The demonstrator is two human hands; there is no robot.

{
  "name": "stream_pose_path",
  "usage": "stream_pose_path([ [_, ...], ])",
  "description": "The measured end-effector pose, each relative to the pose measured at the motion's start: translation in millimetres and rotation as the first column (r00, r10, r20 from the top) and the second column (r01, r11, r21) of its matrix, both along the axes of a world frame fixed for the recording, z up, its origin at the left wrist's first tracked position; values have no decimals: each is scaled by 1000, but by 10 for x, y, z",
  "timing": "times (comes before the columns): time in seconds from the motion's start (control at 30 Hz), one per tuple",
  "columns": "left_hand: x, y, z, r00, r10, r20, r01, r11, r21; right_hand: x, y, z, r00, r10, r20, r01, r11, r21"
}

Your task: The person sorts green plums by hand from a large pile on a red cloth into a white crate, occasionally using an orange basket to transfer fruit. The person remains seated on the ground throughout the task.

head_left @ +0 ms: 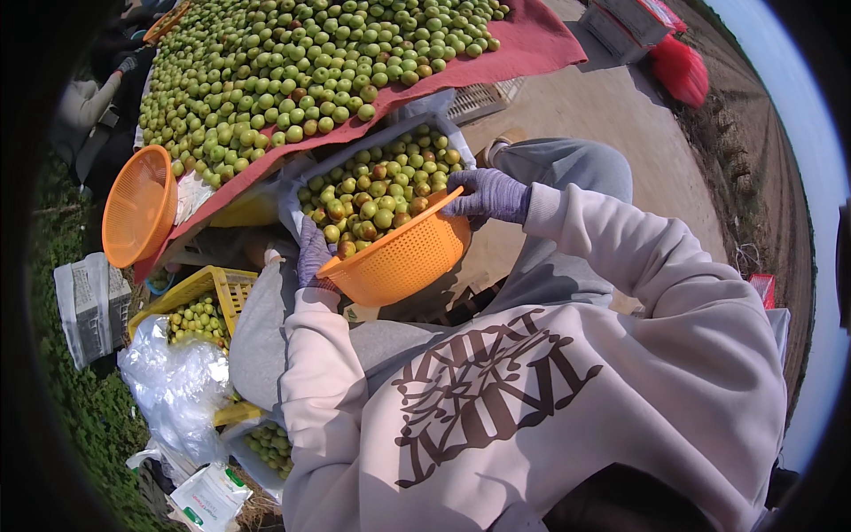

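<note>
"Where's the orange basket (399, 264)?"
"At the near edge of the lined crate (456, 142); left hand (315, 253) and right hand (490, 195) both clamped on its rim."
"Handling?"
"Hold it low; tilt gently, lest the green fruit (383, 188) bruise."

We are viewing a red-cloth-draped table (532, 43), which is bearing a broad spread of round green jujubes (328, 71). An orange perforated colander (133, 208) is sitting at its left edge; we are not distinguishing its exact support. Below, concrete pavement (612, 115) is carrying a white slatted crate (477, 104) and stacked pale boxes (625, 31).
</note>
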State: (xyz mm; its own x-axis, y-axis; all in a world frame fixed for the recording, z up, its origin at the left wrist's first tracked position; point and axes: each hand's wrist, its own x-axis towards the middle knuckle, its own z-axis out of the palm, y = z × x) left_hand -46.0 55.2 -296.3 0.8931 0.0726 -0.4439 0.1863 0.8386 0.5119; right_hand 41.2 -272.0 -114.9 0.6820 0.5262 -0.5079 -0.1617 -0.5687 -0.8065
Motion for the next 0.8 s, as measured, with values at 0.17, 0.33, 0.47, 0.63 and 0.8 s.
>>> stream_pose_path([
  [0.17,12,-58,-39,999,-40,-25,40,999,-27,25,-29,58,989,124,85,-113,986,-122],
  [0.33,16,-121,-142,999,-21,-41,23,998,59,85,-116,135,995,66,76,-61,996,-62],
  [0.47,28,-215,-286,994,98,-39,-82,954,289,126,-282,120,976,164,147,-144,980,-137],
  [0.63,-14,-524,-389,958,284,-44,-196,757,623,90,-630,-3,954,156,254,-130,985,-116],
  [0.8,-45,-658,-238,973,184,-139,151,-54,987,80,-991,-77,953,114,280,-98,993,-69],
])
